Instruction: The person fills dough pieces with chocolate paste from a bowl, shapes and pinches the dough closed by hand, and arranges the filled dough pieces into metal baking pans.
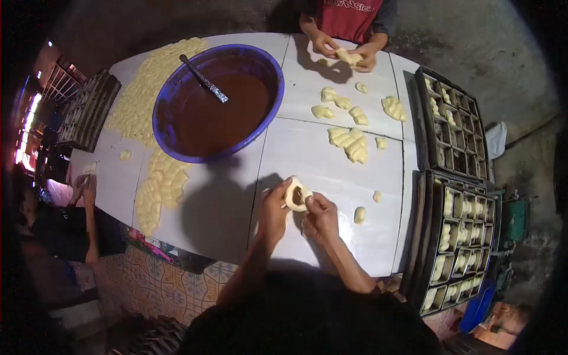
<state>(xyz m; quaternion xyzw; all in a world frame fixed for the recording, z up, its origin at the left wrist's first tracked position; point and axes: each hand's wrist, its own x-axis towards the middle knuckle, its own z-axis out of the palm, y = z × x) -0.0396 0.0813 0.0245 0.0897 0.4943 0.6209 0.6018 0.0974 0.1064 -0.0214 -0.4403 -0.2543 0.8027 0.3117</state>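
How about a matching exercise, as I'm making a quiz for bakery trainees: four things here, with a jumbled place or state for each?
Things
1. Round blue plastic basin
2. Pale dough piece with a brown centre
3. Long utensil with a patterned silvery end
4. Nearer black rectangular compartmented tray

Places or states
A. Right of the white table
B. Reaches over the brown mixture
C. Between the camera wearer's left hand and right hand
D. Contains the brown mixture

Pairs: 1-D, 2-C, 3-B, 4-A
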